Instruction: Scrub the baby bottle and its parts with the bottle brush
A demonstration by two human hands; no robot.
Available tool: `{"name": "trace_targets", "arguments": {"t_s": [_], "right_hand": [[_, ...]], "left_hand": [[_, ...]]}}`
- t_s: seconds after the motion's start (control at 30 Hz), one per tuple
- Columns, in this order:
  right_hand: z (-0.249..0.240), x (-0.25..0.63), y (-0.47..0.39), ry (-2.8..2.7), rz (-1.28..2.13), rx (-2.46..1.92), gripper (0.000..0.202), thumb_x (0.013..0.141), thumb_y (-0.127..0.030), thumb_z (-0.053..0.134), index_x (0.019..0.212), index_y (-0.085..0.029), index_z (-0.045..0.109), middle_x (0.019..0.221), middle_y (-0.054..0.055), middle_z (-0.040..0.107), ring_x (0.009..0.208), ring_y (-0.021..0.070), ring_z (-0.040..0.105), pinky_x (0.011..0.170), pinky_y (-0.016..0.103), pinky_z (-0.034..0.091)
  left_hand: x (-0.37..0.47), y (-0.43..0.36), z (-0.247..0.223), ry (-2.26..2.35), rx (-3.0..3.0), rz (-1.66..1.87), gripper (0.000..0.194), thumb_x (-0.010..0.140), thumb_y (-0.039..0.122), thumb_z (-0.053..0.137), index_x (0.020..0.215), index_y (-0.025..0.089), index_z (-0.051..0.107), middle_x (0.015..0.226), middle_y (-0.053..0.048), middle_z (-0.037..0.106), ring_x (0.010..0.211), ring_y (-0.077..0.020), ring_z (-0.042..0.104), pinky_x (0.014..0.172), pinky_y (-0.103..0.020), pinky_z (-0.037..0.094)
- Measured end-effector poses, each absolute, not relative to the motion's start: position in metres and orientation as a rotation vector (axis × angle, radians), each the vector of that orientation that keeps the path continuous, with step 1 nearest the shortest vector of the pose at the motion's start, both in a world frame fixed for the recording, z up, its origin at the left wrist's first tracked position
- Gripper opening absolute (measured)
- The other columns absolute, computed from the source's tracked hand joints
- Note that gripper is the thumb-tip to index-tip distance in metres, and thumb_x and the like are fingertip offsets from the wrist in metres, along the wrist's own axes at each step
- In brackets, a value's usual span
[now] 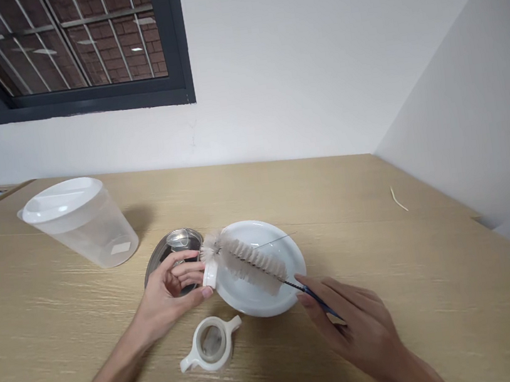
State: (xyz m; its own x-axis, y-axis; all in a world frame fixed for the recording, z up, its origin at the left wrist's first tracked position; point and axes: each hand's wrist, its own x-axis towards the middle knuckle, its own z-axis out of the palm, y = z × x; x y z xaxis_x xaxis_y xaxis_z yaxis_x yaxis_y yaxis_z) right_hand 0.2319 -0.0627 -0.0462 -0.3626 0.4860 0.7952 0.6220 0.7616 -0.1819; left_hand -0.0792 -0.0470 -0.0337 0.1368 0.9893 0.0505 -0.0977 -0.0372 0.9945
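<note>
My right hand [356,322] grips the blue handle of a bottle brush [253,264], whose white bristles reach up and left over a white dish [296,261]. Between the thumb and fingers of my left hand [169,291] is a small white cup-like piece [210,274]. The brush's tip is at this piece; the bristles hide part of it, so I cannot tell how far in they go. Below the dish, a white tea strainer [196,354] with two side handles lies on the table. A shiny round metal dish [151,264] is partly hidden behind my left hand.
A translucent plastic pitcher [90,233] with a white lid stands at the left on the wooden table [390,273]. A thin wire [271,240] shows over the white dish. A short pale strip [398,199] lies at the right. Walls and a barred window [72,39] are behind.
</note>
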Motion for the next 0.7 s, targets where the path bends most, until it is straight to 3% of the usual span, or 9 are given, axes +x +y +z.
{"name": "trace_targets", "arguments": {"t_s": [0.7], "right_hand": [[-0.0510, 0.2347, -0.0620, -2.057, -0.201, -0.833, 0.032, 0.089, -0.007, 0.065, 0.121, -0.009, 0.063, 0.074, 0.003, 0.067, 0.056, 0.0100, 0.057, 0.054, 0.025, 0.045]], "left_hand": [[-0.0785, -0.0458, -0.0349, 1.007, 1.204, 1.208, 0.058, 0.068, 0.013, 0.087, 0.117, 0.017, 0.057, 0.104, -0.008, 0.077, 0.090, -0.0163, 0.072, 0.086, -0.031, 0.057]]}}
